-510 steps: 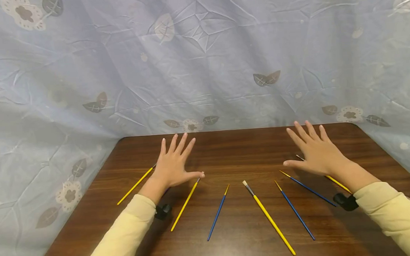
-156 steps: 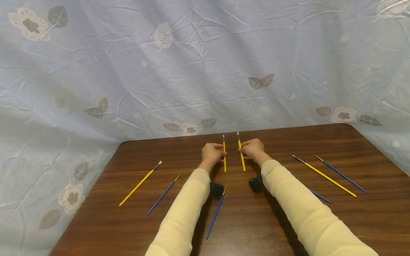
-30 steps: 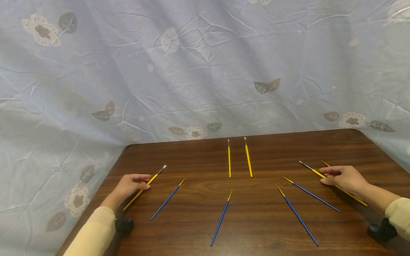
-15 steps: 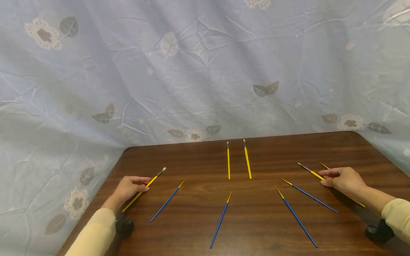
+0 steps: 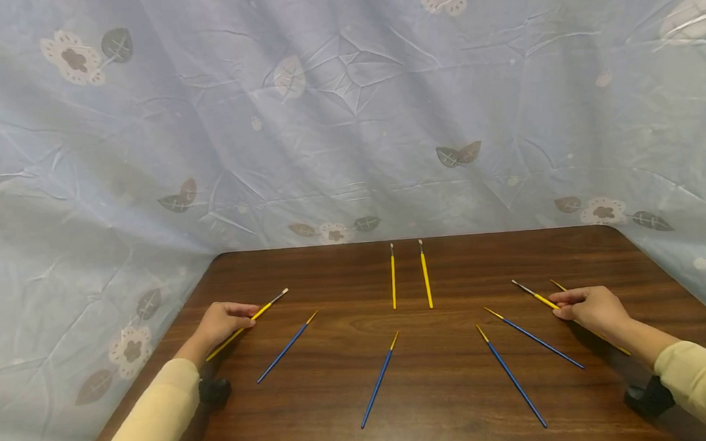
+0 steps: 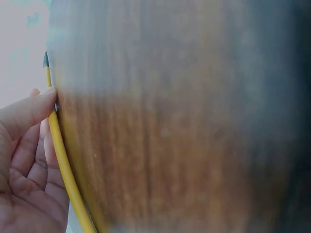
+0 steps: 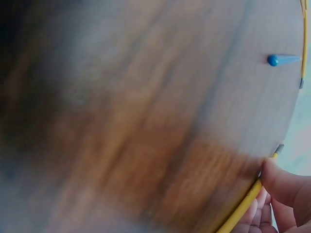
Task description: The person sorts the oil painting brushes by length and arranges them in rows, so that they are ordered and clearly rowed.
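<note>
My left hand [image 5: 221, 323] pinches a yellow paintbrush [image 5: 263, 310] by its handle at the table's left side. The brush slants away to the right, its pale bristles ahead of the fingertips. Thumb and finger close on the yellow handle [image 6: 64, 162] in the left wrist view. On the right side, my right hand [image 5: 595, 309] pinches another yellow paintbrush [image 5: 543, 300], slanting away to the left. Its handle [image 7: 243, 206] runs below the thumb in the right wrist view. A golden brush tip [image 5: 556, 283] shows just beyond the right hand, which hides the rest of that brush.
Two yellow paintbrushes, one [image 5: 393, 282] left of the other [image 5: 427, 280], lie near the back edge of the brown table [image 5: 451, 391]. Blue paintbrushes lie slanted: one [image 5: 288, 346] by the left hand, one [image 5: 379, 380] mid-table, two [image 5: 511, 377] [image 5: 542, 342] toward the right. A patterned curtain [image 5: 348, 146] hangs behind.
Earlier both hands were spread open; then they held two yellow paintbrushes at the back middle, which now lie there released. The hands have moved outward to the side brushes, shifting only slightly this last second.
</note>
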`<state>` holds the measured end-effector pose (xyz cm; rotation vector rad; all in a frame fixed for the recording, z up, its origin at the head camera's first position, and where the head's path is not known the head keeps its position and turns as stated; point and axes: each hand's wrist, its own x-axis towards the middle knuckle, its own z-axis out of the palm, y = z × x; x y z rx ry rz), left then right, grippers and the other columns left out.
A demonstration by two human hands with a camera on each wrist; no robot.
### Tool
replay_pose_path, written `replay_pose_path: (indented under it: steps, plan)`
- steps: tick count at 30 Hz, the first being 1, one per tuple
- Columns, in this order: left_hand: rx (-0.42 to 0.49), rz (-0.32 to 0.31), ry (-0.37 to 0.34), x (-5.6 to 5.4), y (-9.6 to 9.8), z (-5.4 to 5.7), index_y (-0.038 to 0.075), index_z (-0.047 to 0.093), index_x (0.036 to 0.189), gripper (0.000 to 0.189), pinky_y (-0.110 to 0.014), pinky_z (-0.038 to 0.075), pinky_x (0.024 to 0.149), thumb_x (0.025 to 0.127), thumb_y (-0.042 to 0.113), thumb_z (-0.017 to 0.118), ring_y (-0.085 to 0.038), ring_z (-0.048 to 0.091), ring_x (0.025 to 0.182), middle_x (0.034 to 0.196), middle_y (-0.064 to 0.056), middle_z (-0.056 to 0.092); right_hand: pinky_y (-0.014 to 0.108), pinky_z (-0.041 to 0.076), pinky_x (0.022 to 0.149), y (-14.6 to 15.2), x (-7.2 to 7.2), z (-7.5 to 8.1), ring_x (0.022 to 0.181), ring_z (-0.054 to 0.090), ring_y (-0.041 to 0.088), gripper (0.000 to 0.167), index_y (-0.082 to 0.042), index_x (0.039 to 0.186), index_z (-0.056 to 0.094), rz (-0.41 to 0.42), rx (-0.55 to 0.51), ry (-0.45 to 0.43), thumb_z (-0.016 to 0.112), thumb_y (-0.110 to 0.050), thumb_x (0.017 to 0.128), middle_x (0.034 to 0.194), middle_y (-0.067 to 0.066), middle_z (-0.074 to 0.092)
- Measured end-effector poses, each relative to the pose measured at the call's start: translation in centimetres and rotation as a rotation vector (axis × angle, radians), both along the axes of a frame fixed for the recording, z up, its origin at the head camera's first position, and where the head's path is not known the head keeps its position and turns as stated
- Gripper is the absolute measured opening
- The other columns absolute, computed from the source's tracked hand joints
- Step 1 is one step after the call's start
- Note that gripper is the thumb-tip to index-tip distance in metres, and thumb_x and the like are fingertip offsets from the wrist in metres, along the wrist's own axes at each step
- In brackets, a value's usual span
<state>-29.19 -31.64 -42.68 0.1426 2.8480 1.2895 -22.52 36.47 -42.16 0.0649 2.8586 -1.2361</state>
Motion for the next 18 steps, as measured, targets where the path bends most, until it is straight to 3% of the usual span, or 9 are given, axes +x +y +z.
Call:
replay_pose_path:
  steps: [5,11,14,18]
  plan:
    - [0.039,0.006,-0.009,-0.4,-0.3,-0.1,-0.002,0.071,0.112,0.031,-0.020,0.049,0.079,0.083,0.008,0.076,-0.030,0.059,0.108,0.110,-0.015,0.070,0.039,0.051,0.079,0.1,-0.1,0.3,0.101,0.058,0.038,0.045,0.011,0.121,0.061,-0.002,-0.034,-0.024,0.074,-0.014,0.087,0.104,0.018,0.068]
    - [0.109,0.018,-0.035,-0.6,-0.3,0.2,-0.004,0.070,0.113,0.030,-0.022,0.051,0.068,0.084,0.003,0.074,-0.018,0.061,0.089,0.108,-0.015,0.070,0.028,0.052,0.073,0.1,-0.3,0.5,0.103,0.056,0.038,0.041,0.012,0.120,0.061,0.016,-0.037,-0.021,0.072,-0.012,0.088,0.102,0.015,0.069]
    - [0.135,0.012,-0.039,-0.6,0.1,0.6,-0.006,0.068,0.114,0.031,-0.022,0.050,0.063,0.085,0.002,0.072,-0.013,0.058,0.080,0.106,-0.015,0.070,0.035,0.052,0.077,0.1,-0.4,0.9,0.104,0.055,0.040,0.041,0.011,0.121,0.061,0.022,-0.038,-0.040,0.071,-0.013,0.089,0.102,0.014,0.068]
    - [0.166,0.009,-0.045,-0.6,0.9,1.4,-0.008,0.066,0.116,0.032,-0.021,0.047,0.058,0.086,0.001,0.071,-0.014,0.055,0.074,0.106,-0.015,0.069,0.048,0.050,0.084,-0.3,-0.8,1.6,0.107,0.052,0.045,0.041,0.010,0.123,0.060,0.038,-0.037,-0.052,0.068,-0.015,0.092,0.111,0.022,0.064]
